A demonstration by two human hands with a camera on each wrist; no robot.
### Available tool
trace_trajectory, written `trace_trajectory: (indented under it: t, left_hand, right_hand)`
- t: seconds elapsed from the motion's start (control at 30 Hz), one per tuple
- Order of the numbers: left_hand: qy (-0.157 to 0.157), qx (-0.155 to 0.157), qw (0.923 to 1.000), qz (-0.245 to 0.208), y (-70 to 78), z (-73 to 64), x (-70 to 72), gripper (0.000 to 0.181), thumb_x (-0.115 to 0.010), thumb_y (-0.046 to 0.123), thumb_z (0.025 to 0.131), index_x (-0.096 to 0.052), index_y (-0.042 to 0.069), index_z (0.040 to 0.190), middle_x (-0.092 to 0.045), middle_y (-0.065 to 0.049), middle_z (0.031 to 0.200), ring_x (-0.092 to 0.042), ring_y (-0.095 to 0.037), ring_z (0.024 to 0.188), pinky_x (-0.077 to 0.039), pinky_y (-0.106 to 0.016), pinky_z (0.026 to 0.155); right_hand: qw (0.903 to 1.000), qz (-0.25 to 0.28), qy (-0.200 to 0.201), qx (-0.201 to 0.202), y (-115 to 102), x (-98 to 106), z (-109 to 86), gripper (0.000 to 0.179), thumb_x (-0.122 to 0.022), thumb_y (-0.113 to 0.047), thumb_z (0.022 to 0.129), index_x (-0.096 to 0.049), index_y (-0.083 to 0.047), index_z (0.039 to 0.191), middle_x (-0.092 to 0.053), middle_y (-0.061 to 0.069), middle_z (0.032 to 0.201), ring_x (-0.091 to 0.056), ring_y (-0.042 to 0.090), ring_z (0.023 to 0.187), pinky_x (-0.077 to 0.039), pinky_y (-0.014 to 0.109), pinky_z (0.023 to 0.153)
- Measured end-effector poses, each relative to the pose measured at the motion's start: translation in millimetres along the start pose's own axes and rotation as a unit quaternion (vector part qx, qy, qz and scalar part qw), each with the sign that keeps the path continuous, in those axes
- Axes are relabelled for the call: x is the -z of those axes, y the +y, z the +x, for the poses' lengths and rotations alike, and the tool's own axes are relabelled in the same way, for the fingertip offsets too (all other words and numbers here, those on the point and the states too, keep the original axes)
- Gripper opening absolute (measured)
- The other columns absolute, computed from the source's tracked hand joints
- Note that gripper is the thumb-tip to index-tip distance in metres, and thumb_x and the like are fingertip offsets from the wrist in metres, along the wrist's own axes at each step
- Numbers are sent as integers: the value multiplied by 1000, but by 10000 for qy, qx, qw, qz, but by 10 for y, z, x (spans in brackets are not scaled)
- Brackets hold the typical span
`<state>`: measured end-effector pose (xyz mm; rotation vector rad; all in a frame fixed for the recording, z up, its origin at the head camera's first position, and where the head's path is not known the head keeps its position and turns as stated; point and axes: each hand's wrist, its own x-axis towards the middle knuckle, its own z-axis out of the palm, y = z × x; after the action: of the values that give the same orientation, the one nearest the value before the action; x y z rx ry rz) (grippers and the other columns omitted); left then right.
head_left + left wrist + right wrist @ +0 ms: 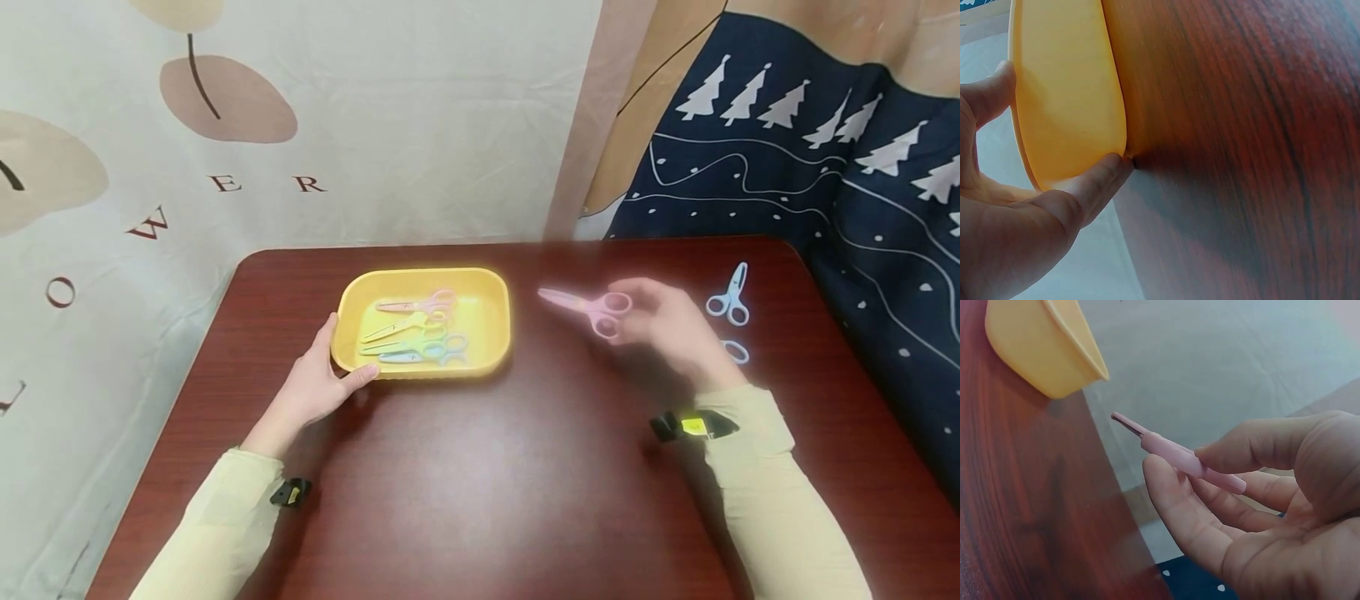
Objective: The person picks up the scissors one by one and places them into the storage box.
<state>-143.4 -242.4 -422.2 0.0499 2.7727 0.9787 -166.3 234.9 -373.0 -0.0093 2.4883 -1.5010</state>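
Note:
My left hand (315,379) grips the left end of a yellow plastic tray (495,329), with the thumb at its near rim. In the left wrist view, other fingertips press the tray's side low down, close to the tabletop. Inside the tray lie pink scissors (397,307), yellow scissors (405,325), green scissors (397,346) and blue scissors (401,358), blades pointing left. To the right of the tray, my right hand (671,329) pinches another pair of pink scissors (1175,456) by the handles between thumb and fingers. Their blades point left, toward the tray.
Blue scissors (731,298) lie at the table's right side. Nearer, a blue handle loop (737,352) shows partly behind my right wrist. The dark red wooden table (480,500) ends at a pale cloth and a navy cloth with trees (750,167).

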Motion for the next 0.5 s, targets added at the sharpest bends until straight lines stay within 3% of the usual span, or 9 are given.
trace_trajectory:
  t: [0.5]
  left_hand:
    - [6, -13, 10000, 2, 6, -5, -8, 113, -76, 39, 94, 2, -5, 163, -15, -33, 167, -27, -51, 149, -28, -66, 117]
  right_hand:
    - [9997, 209, -44, -68, -73, -62, -6, 59, -90, -36, 80, -64, -30, 132, -65, -4, 129, -56, 24, 122, -49, 54, 101]
